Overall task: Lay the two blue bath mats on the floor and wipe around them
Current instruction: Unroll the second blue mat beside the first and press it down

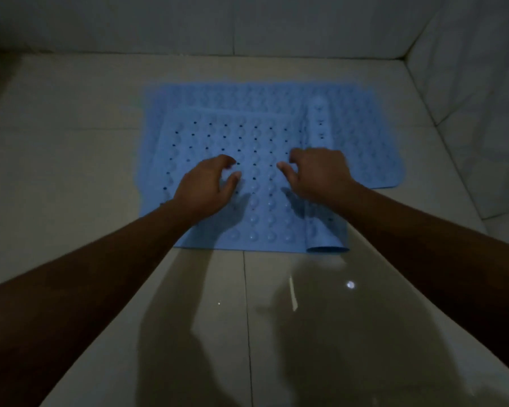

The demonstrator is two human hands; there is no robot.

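On the glossy tiled floor (pixel 71 171), the left hand (pixel 209 186) is held loosely curled and empty above a holed blue rubber mat (pixel 247 139), laid over a second blue mat (pixel 365 142). The right hand (pixel 321 174) is curled at the upper mat's rolled right edge (pixel 321 124); whether it is gripped cannot be told.

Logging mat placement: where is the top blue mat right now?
Head view: the top mat lies centre-frame over the lower mat, which shows past its far and right edges; the left hand and right hand are above its near half.

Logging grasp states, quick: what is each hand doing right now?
Left hand: open, fingers loosely curled over the top mat, holding nothing.
Right hand: open, fingers loosely curled, holding nothing.
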